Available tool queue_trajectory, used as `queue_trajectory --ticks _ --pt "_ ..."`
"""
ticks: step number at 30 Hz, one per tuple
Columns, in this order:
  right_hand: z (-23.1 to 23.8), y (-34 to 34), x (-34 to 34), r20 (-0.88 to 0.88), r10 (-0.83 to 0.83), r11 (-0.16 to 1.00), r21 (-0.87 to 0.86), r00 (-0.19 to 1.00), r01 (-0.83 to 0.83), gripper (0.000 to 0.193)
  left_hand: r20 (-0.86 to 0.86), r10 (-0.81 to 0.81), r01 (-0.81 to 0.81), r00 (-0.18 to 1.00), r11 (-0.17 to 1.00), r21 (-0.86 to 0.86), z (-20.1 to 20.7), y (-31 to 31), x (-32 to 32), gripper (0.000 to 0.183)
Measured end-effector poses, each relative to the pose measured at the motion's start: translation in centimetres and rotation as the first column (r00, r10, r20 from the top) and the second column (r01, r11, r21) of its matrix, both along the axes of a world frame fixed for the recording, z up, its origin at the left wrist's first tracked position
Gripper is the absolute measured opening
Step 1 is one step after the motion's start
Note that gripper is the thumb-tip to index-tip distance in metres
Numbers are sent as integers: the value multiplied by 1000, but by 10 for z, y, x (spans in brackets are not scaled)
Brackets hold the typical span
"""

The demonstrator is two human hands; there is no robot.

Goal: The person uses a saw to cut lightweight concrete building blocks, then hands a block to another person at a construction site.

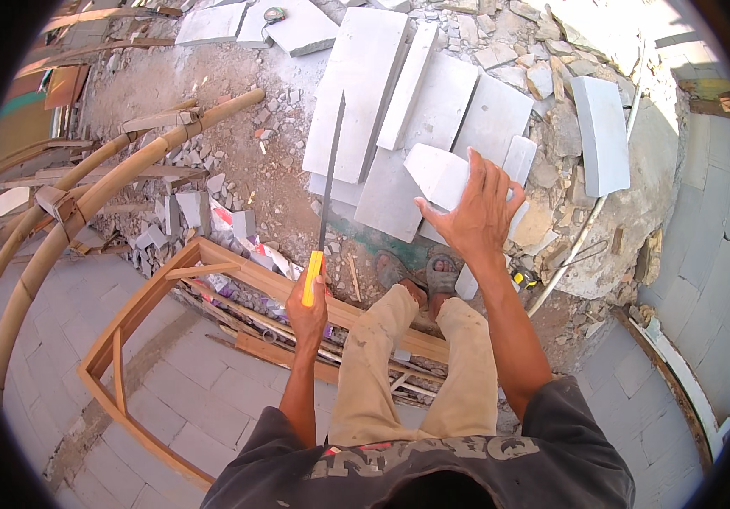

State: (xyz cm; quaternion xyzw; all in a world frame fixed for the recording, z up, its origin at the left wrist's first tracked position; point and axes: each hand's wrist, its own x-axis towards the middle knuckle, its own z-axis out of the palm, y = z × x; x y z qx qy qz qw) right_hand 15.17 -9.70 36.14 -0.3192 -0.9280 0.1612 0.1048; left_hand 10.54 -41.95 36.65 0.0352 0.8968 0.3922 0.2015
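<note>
My left hand [306, 316] is closed round the yellow handle of a handsaw [331, 187]. Its long dark blade points away from me, passing over a wide pale block. With thumb and fingers spread around it, my right hand [485, 212] grips a short white piece of lightweight concrete block [439, 176]. Under that piece lie several flat pale-grey blocks [420, 182], side by side and partly overlapping. A narrow block strip [409, 85] rests on top of them. The underside of the gripped piece is hidden, so I cannot tell whether it touches the blocks below.
A wooden frame [140, 297] lies left of my legs. Bamboo poles [131, 174] stretch across the left side. Another block [600, 136] stands to the right beside a thin pole [581, 242]. Rubble [543, 76] covers the far ground; tape measures [274, 15] lie far left and near my right forearm.
</note>
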Motion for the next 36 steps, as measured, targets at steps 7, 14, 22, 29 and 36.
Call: queue_trajectory --ticks 7,14,22,29,36 --pt "4 -19 -9 33 5 1000 22 999 -6 96 -190 -71 47 979 990 -131 -47 -20 -49 39" --pt "14 -33 -21 6 55 998 18 998 -55 100 -182 -219 122 959 893 -434 -68 -58 -85 54" --pt "17 -9 -33 -10 125 992 33 992 -125 101 -364 -405 240 839 875 -420 -144 -91 -90 58" --pt "8 18 -44 -14 152 988 33 988 -152 105 -279 -457 304 845 839 -451 -241 -133 -54 67" --pt "-12 44 -51 -89 204 971 143 975 -190 100 -129 -463 366 877 818 -444 -359 -136 -22 80"
